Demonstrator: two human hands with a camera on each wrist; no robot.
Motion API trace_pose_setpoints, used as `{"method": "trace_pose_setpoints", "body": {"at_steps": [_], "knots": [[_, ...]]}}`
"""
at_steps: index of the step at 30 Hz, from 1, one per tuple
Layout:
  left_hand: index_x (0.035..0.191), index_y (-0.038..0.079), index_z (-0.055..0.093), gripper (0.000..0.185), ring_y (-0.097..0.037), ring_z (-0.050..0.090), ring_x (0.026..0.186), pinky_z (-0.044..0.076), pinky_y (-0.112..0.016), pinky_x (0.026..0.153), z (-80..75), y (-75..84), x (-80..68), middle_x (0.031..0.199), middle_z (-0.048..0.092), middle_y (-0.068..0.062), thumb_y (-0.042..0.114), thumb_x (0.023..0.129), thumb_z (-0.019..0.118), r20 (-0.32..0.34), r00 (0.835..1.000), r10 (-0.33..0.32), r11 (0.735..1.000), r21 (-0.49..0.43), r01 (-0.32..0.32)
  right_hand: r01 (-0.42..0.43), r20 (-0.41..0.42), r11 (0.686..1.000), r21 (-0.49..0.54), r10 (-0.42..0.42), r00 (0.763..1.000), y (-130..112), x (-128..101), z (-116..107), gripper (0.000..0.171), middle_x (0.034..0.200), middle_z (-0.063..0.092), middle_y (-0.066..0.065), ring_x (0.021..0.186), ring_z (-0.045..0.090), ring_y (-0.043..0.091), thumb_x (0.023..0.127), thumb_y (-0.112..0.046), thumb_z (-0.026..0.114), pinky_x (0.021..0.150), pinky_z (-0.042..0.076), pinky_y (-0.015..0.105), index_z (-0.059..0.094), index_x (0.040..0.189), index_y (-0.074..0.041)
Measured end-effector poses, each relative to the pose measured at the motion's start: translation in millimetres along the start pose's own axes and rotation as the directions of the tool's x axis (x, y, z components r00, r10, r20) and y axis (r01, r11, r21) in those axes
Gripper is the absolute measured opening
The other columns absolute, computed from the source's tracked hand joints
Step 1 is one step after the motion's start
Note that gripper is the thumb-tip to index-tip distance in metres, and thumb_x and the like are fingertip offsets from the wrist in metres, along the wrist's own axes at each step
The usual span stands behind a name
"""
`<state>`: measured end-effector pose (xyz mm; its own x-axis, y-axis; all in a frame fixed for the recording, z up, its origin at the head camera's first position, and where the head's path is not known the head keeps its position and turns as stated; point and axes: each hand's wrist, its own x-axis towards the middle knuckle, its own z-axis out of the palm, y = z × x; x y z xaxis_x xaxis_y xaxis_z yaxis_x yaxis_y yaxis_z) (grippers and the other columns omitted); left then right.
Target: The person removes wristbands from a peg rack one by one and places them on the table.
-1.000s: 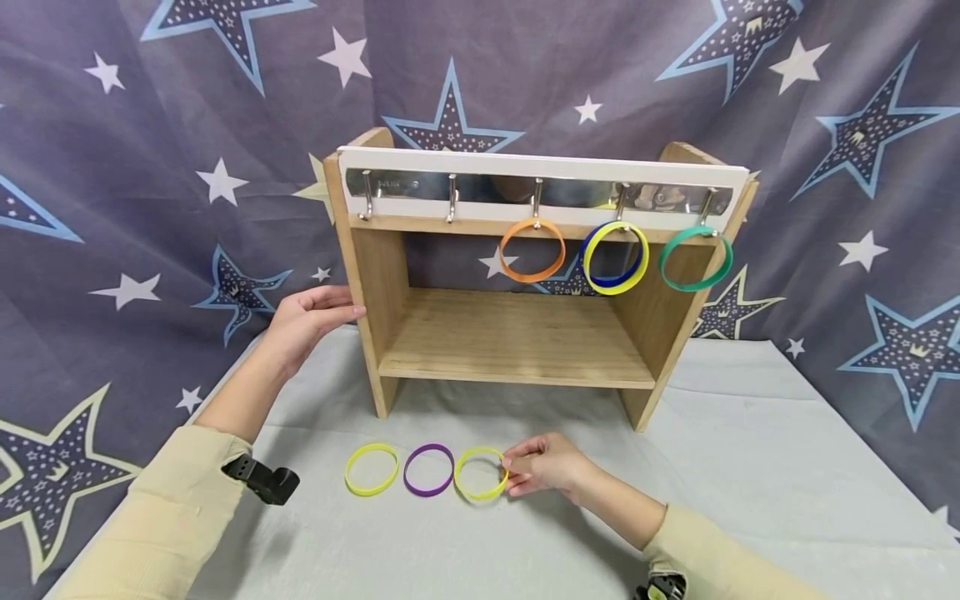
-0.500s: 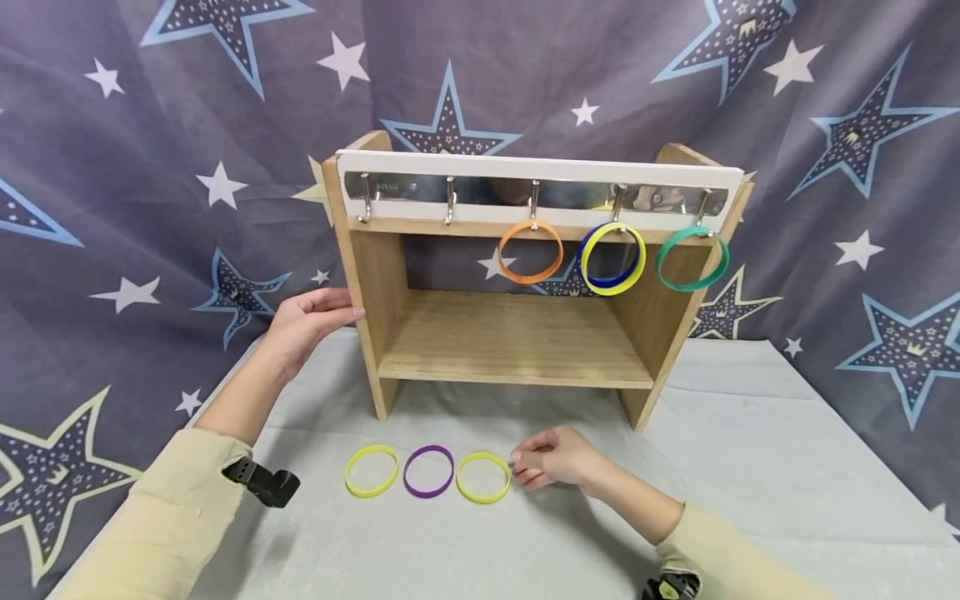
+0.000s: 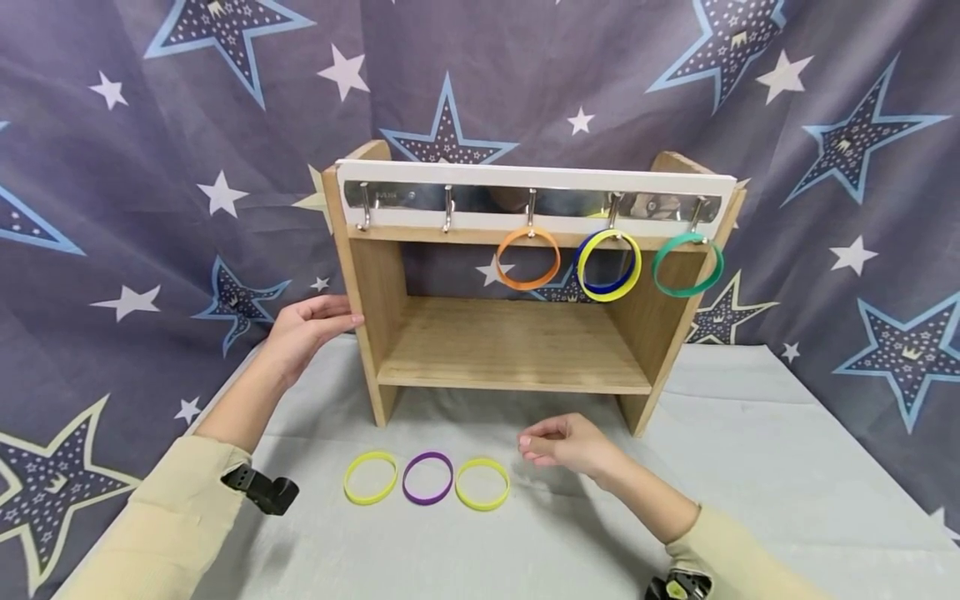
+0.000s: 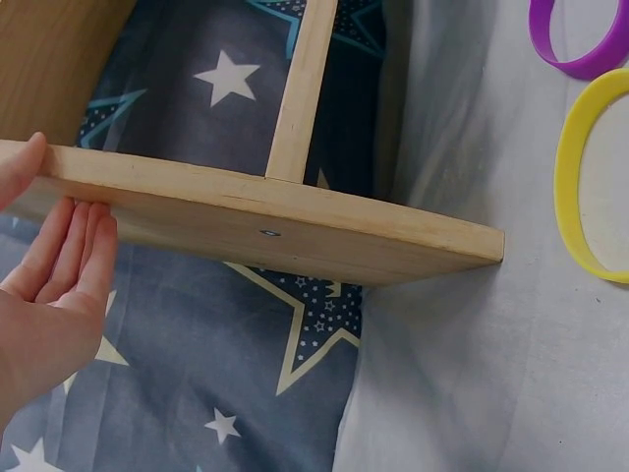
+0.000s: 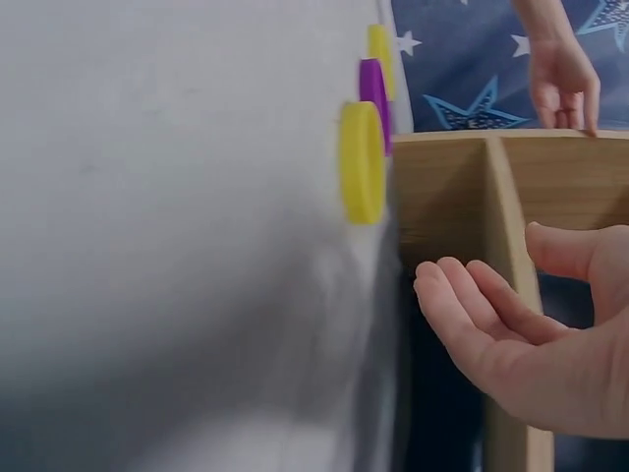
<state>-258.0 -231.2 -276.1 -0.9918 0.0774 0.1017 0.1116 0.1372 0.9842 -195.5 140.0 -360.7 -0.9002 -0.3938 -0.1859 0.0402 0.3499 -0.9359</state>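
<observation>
Three thin plastic rings are lying in a row on the grey cloth-covered surface (image 3: 750, 467), in front of the small wooden shelf rack (image 3: 517, 342): a yellow ring on the left (image 3: 371, 478), a purple ring in the middle (image 3: 427, 478) and a yellow ring on the right (image 3: 482, 483). The right hand (image 3: 566, 442) is hovering just beside this last ring, apart from it; its grip is holding nothing, the fingers loosely curved. The left hand (image 3: 306, 327) is resting with straight fingers on the left side panel of the rack, thumb over its front edge. Under the metal hook rail (image 3: 525, 200), an orange ring (image 3: 528, 258), a yellow ring with a blue one behind it (image 3: 608, 265) and a green ring (image 3: 687, 263) are hanging.
</observation>
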Motion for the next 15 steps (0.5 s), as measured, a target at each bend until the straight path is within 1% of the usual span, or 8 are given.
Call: {"method": "trace_pose_setpoints", "body": {"at_steps": [3, 6, 11, 15], "knots": [[0.121, 0.002, 0.054, 0.04, 0.005, 0.063, 0.094, 0.048, -0.006, 0.086, -0.3, -0.6, -0.3, 0.091, 0.067, 0.02, 0.017, 0.088, 0.07, 0.001, 1.0, 0.005, 1.0, -0.009, -0.005, 0.024, -0.007, 0.999, 0.024, -0.024, 1.0, -6.2, 1.2, -3.3, 0.039, 0.108, 0.07, 0.023, 0.096, 0.07, 0.019, 0.093, -0.018, 0.064, 0.091, 0.058, 0.038, 0.061, 0.117, 0.011], [0.12, 0.003, 0.055, 0.038, 0.004, 0.064, 0.094, 0.048, -0.006, 0.086, -0.7, -1.1, -0.2, 0.091, 0.068, 0.02, 0.017, 0.088, 0.071, 0.001, 1.0, 0.013, 1.0, -0.014, -0.013, 0.047, -0.022, 0.998, 0.034, -0.046, 0.999, -13.7, 2.9, -6.1, 0.039, 0.111, 0.069, 0.023, 0.1, 0.07, 0.021, 0.093, -0.019, 0.063, 0.094, 0.056, 0.04, 0.06, 0.119, 0.011], [0.123, 0.001, 0.053, 0.042, 0.006, 0.063, 0.093, 0.048, -0.005, 0.086, -1.2, -0.9, 0.7, 0.092, 0.067, 0.021, 0.018, 0.088, 0.07, -0.002, 1.0, 0.013, 1.0, -0.008, -0.013, 0.076, -0.061, 0.996, 0.048, -0.073, 0.996, -29.6, 5.4, -8.6, 0.037, 0.116, 0.068, 0.023, 0.104, 0.07, 0.022, 0.094, -0.018, 0.061, 0.092, 0.057, 0.033, 0.06, 0.12, 0.008], [0.125, 0.0, 0.052, 0.044, 0.007, 0.063, 0.093, 0.048, -0.005, 0.085, -1.2, -2.0, 0.9, 0.092, 0.066, 0.022, 0.018, 0.088, 0.07, 0.0, 1.0, 0.01, 1.0, 0.0, -0.01, 0.115, -0.086, 0.99, 0.078, -0.108, 0.99, -41.4, 7.4, -10.1, 0.037, 0.116, 0.068, 0.024, 0.103, 0.07, 0.021, 0.095, -0.016, 0.06, 0.091, 0.057, 0.031, 0.059, 0.121, 0.011]]}}
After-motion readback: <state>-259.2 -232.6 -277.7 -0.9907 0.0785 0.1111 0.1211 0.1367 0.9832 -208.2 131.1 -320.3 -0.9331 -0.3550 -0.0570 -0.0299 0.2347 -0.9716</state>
